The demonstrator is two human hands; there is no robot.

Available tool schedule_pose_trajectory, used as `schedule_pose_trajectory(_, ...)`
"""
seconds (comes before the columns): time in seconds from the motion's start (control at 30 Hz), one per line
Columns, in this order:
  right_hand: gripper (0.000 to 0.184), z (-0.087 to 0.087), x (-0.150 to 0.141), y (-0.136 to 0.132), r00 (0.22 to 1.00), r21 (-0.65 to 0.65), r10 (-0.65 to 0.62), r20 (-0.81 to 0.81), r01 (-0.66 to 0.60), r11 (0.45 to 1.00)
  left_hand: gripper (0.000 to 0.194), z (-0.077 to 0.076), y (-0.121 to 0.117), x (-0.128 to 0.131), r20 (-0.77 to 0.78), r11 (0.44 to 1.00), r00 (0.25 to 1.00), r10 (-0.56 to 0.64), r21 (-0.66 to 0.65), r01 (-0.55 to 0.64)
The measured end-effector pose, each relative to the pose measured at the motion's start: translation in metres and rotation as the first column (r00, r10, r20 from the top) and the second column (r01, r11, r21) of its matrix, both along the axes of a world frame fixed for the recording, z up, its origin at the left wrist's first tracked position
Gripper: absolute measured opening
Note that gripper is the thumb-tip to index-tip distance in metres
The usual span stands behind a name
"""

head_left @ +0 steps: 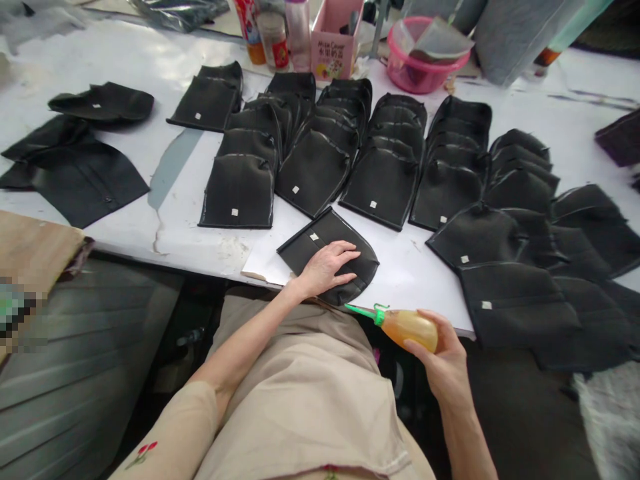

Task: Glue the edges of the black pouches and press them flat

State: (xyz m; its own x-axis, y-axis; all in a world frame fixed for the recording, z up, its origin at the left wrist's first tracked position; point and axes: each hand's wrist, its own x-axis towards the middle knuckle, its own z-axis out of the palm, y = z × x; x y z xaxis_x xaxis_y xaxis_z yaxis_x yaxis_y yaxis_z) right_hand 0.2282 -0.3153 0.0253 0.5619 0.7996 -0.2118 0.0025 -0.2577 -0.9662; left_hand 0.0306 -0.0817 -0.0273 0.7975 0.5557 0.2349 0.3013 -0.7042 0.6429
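Note:
My left hand [330, 268] lies with fingers spread on a black leather-like piece [350, 235] with a curved edge and a small pale tag. That piece rests near the front edge of the white table [195, 243]. My right hand [445, 350] grips a squeeze bottle [410, 329] of amber liquid. The bottle has a green nozzle that points left, close to the lower edge of the black piece; I cannot tell whether its tip touches. Beyond my hands, overlapping rows of similar black pieces [383, 177] cover the table, several with small pale tags.
More black pieces [520, 300] hang over the table's front edge at right, and others [93, 173] lie loose at left. Along the back stand a pink box [333, 50], a glass jar [274, 43] and a pink basin [417, 73]. A wooden board [37, 250] juts in at left.

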Motion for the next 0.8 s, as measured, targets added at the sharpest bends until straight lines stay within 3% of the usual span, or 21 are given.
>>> schedule_pose_trajectory(0.13, 0.061, 0.001, 0.01, 0.001, 0.944, -0.036, -0.198, -0.263, 0.196, 0.98, 0.032, 0.011, 0.007, -0.018, 0.02, 0.997, 0.997, -0.08, -0.015, 0.08)
schedule_pose_trajectory(0.33, 0.066, -0.001, 0.025, 0.009, 0.843, -0.014, -0.315, -0.436, 0.344, 0.939, 0.054, 0.023, 0.015, -0.048, -0.16, 0.975, 0.964, -0.213, 0.027, 0.219)
schedule_pose_trajectory(0.5, 0.063, -0.005, 0.03, 0.015, 0.867, 0.02, -0.31, -0.389, 0.345, 0.938, 0.053, 0.019, 0.0, -0.035, -0.223, 0.979, 0.968, -0.11, 0.141, 0.144)
schedule_pose_trajectory(0.8, 0.056, 0.003, 0.042, 0.0, 0.936, 0.162, -0.345, -0.066, 0.351, 0.922, 0.046, 0.022, -0.031, 0.015, -0.295, 0.972, 0.947, 0.13, 0.227, -0.063)
